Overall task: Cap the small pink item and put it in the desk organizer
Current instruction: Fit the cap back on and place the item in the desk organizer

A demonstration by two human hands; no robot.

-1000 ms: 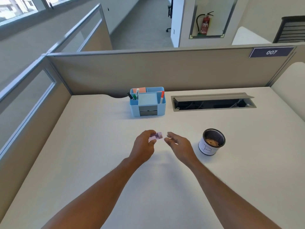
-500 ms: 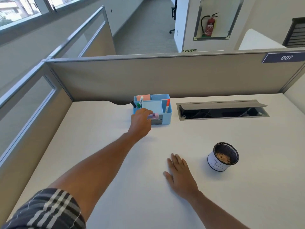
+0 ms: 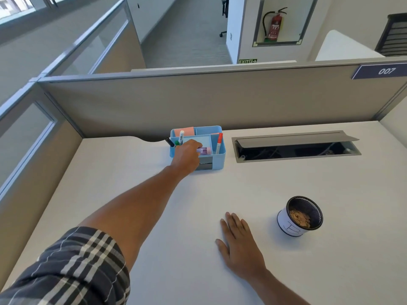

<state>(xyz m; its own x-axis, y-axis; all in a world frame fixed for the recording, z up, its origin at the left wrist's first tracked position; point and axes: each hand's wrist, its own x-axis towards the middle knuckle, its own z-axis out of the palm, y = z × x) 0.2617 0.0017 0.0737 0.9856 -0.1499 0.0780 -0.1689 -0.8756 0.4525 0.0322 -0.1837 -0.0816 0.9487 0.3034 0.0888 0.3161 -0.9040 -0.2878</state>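
Note:
The small pink item [image 3: 204, 150] is a short capped tube, lying sideways at my fingertips over the middle compartment of the blue desk organizer [image 3: 220, 160]. My left hand [image 3: 187, 155] reaches far forward over the organizer's front and pinches the tube's left end. Whether the tube rests on the compartment floor I cannot tell. Flat on the white desk near me, palm down and fingers apart, lies my right hand [image 3: 239, 245], holding nothing.
The organizer also holds a red marker [image 3: 219, 142], a white marker [image 3: 181, 137], green and black pens and pink notes. A white cup [image 3: 300, 216] with brown contents stands right of my right hand. An open cable hatch [image 3: 295, 146] sits right of the organizer. Grey partitions border the desk.
My left hand carried the pink item from mid-desk forward to the organizer and now holds it over the middle compartment. My right hand let go and settled flat on the desk.

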